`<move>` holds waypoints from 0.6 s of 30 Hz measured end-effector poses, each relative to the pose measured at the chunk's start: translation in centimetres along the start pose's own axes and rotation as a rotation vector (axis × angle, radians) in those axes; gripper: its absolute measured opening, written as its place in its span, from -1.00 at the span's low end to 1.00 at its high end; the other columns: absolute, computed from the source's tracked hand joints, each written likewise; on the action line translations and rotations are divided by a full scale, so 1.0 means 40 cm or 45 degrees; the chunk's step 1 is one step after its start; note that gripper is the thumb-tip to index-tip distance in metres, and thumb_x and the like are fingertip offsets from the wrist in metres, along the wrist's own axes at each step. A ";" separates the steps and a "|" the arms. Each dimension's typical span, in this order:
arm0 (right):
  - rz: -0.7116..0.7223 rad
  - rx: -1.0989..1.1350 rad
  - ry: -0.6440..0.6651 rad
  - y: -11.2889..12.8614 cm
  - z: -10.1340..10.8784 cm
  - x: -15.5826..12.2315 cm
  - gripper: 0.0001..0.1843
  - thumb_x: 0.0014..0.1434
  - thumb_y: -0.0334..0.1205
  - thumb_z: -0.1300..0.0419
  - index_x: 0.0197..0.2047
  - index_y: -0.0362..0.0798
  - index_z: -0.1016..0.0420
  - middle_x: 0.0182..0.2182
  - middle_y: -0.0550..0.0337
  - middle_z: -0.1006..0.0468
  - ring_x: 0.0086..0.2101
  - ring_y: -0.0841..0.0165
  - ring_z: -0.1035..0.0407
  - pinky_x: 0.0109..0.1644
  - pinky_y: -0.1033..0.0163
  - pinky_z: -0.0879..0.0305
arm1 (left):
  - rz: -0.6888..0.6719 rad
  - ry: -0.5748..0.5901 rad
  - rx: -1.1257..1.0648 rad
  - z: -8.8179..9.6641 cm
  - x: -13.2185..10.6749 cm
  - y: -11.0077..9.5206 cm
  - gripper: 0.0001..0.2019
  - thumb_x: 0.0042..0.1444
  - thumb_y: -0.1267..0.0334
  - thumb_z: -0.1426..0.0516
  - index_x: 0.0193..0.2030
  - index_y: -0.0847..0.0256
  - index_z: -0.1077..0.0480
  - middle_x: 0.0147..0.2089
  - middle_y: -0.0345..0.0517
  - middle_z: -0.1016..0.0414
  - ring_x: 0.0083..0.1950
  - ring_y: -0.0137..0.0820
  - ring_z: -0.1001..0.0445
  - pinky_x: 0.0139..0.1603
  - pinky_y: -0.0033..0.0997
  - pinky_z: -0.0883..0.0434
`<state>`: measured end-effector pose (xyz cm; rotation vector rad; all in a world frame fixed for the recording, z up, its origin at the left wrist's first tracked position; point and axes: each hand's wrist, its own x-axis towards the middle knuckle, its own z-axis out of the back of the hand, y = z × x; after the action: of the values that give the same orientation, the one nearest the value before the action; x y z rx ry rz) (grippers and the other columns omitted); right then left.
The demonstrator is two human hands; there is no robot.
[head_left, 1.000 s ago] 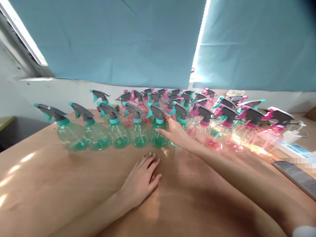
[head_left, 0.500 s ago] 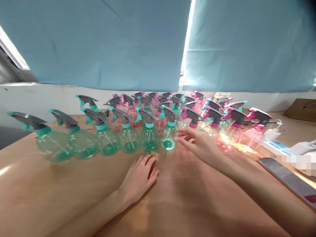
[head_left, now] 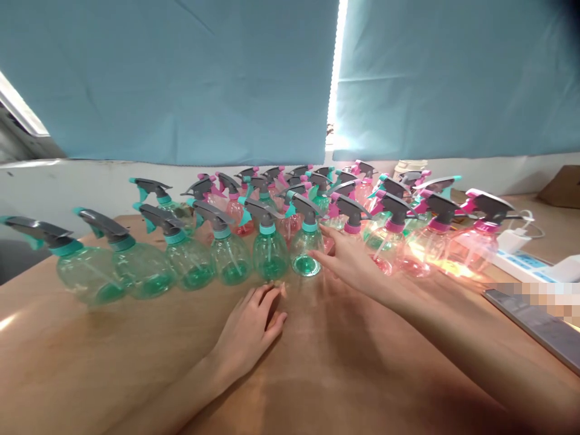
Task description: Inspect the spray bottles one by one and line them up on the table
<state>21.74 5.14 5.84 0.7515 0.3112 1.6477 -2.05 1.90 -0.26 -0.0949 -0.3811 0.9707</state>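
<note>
A front row of spray bottles runs across the table, green ones on the left and pink ones on the right, all with grey trigger heads. My right hand (head_left: 351, 260) is at the right side of the last green spray bottle (head_left: 307, 251), thumb and fingers apart. Its fingers partly hide the pink-collared spray bottle (head_left: 352, 227) beside it; whether they touch the green one I cannot tell. My left hand (head_left: 251, 326) lies on the table, fingers loosely bent and apart, just in front of another green spray bottle (head_left: 270, 252), holding nothing.
Behind the front row stand several more pink and green spray bottles (head_left: 238, 211). On the right are a white power strip (head_left: 521, 263) with plugs and a phone (head_left: 534, 326) lying flat. A brown box (head_left: 562, 187) sits at the far right, and blue blinds (head_left: 249, 78) hang behind.
My right hand has moved slightly left, its thumb now in front of the green bottle's right edge. My left hand stays on the table. The view has shifted slightly.
</note>
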 end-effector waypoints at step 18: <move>-0.037 -0.010 -0.045 0.001 -0.039 0.015 -0.16 0.10 0.23 -0.19 0.25 -0.22 -0.20 -0.06 -0.22 -0.51 -0.07 -0.08 -0.43 -0.10 -0.09 -0.35 | 0.001 0.026 -0.019 0.002 -0.002 -0.001 -0.69 0.29 0.24 -0.05 0.15 0.13 -0.31 0.18 0.02 -0.38 0.14 -0.13 -0.42 0.13 -0.12 -0.37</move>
<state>20.70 6.00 4.86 0.7659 0.2893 1.6058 -2.08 1.81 -0.20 -0.1188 -0.3698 0.9669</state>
